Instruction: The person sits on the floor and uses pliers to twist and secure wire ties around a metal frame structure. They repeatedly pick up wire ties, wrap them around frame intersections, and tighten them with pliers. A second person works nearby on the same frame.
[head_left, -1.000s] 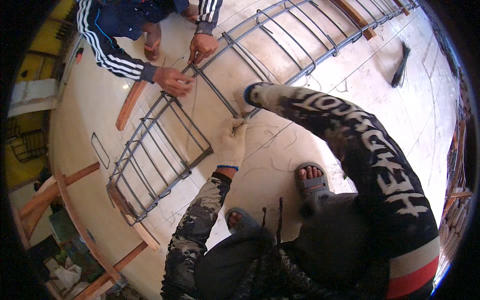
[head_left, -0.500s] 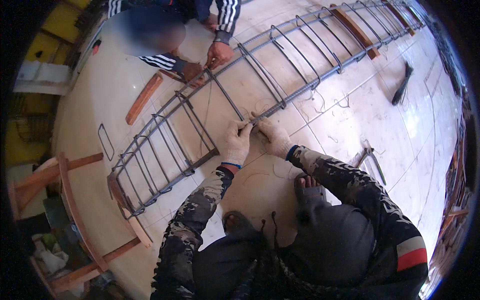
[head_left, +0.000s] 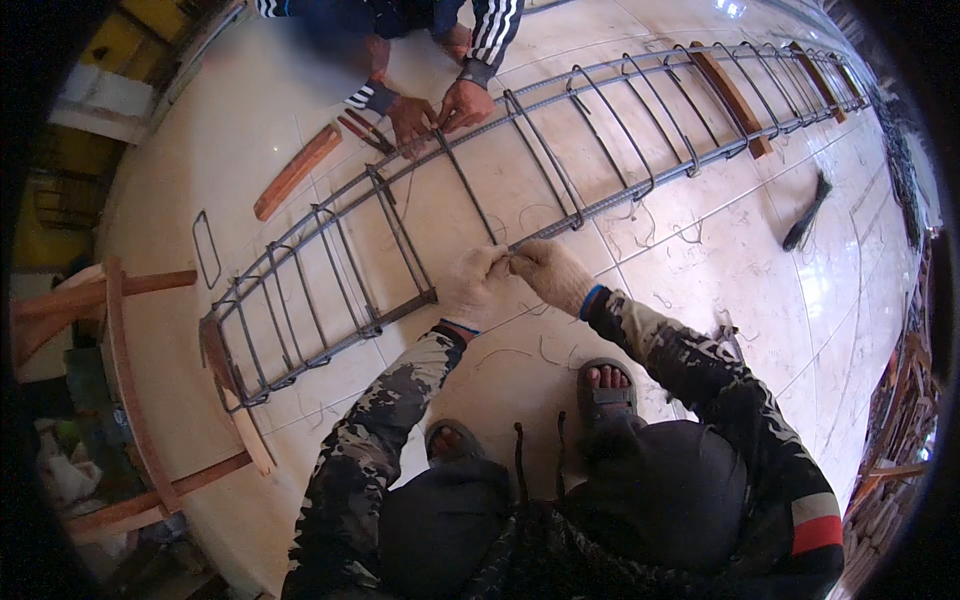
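Rebar cage [head_left: 560,150], a long ladder-like frame of straight steel bars ringed by bent stirrups, lies on the pale tiled floor [head_left: 760,280] and runs from the near left up to the far right of the scene. Both of the person's hands wear light knit gloves and meet at its near long bar, about the middle of the frame. The left hand [head_left: 473,287] is curled shut at the bar, fingertips pinched at the spot where a stirrup crosses; the right hand [head_left: 553,272] is closed beside it, touching the left, fingers pinched on the same joint. Whatever thin thing they pinch there is too small to make out. Short wire offcuts [head_left: 690,232] lie scattered on the tiles just right of the hands and near the person's sandalled feet [head_left: 605,388]. On the far side of the cage, a co-worker's hands [head_left: 440,108] in striped dark sleeves rest on the far long bar. A reddish wooden batten [head_left: 296,171] lies on the floor just left of those hands, another wooden batten [head_left: 730,92] sits under the cage toward its far right end, and a dark tool [head_left: 808,212] lies alone on the tiles well to the right. A loose rectangular stirrup [head_left: 206,248] lies apart at the left.
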